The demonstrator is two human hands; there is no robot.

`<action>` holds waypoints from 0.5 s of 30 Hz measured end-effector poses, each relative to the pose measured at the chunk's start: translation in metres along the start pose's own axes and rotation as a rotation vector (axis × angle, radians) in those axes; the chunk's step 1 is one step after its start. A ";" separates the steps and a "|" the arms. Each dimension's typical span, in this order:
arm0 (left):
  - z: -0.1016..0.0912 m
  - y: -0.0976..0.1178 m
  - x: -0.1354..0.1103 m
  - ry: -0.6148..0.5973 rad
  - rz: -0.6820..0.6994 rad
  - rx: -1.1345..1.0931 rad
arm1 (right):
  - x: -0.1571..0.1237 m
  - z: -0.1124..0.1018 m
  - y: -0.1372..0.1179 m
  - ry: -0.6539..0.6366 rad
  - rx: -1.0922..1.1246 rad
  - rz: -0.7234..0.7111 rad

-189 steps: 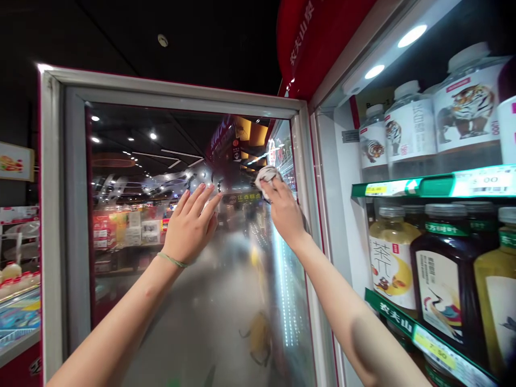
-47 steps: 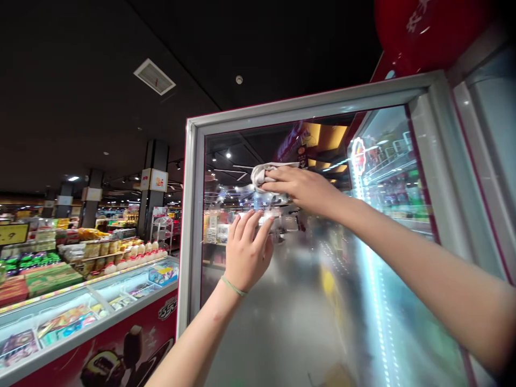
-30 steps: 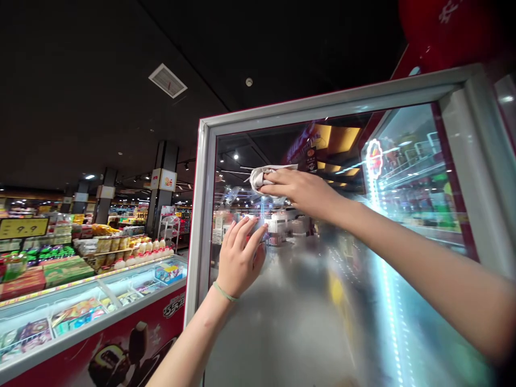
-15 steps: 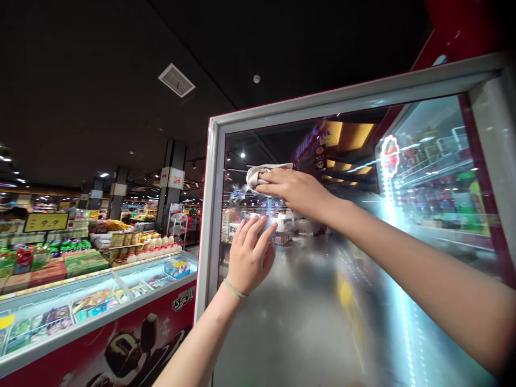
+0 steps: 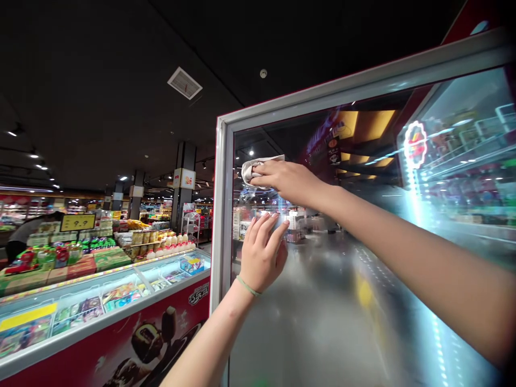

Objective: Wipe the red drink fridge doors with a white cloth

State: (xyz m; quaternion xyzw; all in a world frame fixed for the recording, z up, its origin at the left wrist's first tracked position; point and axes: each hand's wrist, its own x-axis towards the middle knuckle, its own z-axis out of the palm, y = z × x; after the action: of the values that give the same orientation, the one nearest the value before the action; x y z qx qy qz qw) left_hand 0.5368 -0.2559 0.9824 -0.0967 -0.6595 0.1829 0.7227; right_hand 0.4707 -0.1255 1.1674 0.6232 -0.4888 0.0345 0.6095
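A tall glass door [image 5: 314,301] in a pale frame with a red outer edge stands before me. Near its upper left corner my right hand [image 5: 288,181] presses a folded whitish cloth [image 5: 250,171] against the glass, fingers lying over it. Lower down, my left hand [image 5: 264,250] rests on the pane with its fingers spread and nothing in it. A thin green band [image 5: 249,286] circles the left wrist. The glass mirrors the shop and partly shows lit shelves at right.
On the left runs a long chest freezer [image 5: 177,293] holding packaged goods. Bottles and boxes stand behind it, by a yellow price sign [image 5: 78,222]. A person [image 5: 30,234] bends over farther back. A dark pillar [image 5: 184,188] rises beyond the freezer.
My right hand has slid the cloth a little left and up over the glass toward the frame. The left hand stays on the pane. The view has turned slightly left.
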 end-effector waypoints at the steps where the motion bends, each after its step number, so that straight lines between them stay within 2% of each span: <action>1: 0.000 0.000 0.000 0.002 0.002 0.000 | 0.002 0.000 0.000 -0.005 -0.001 -0.009; 4: 0.000 0.000 0.000 0.007 0.005 0.001 | 0.008 0.002 -0.001 0.018 -0.022 0.016; 9: 0.000 0.000 0.000 0.002 0.008 -0.003 | 0.020 0.006 -0.002 -0.049 -0.002 -0.029; 12: -0.001 -0.002 -0.001 0.009 0.008 0.000 | 0.028 0.008 -0.003 0.003 0.000 0.004; 15: -0.001 -0.003 -0.001 -0.002 0.016 -0.002 | 0.035 0.009 -0.007 -0.041 0.031 -0.065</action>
State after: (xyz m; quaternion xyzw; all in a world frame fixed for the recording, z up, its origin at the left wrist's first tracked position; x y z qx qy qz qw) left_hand 0.5379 -0.2589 0.9825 -0.1023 -0.6596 0.1880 0.7205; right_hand 0.4882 -0.1540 1.1827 0.6487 -0.4802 0.0092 0.5904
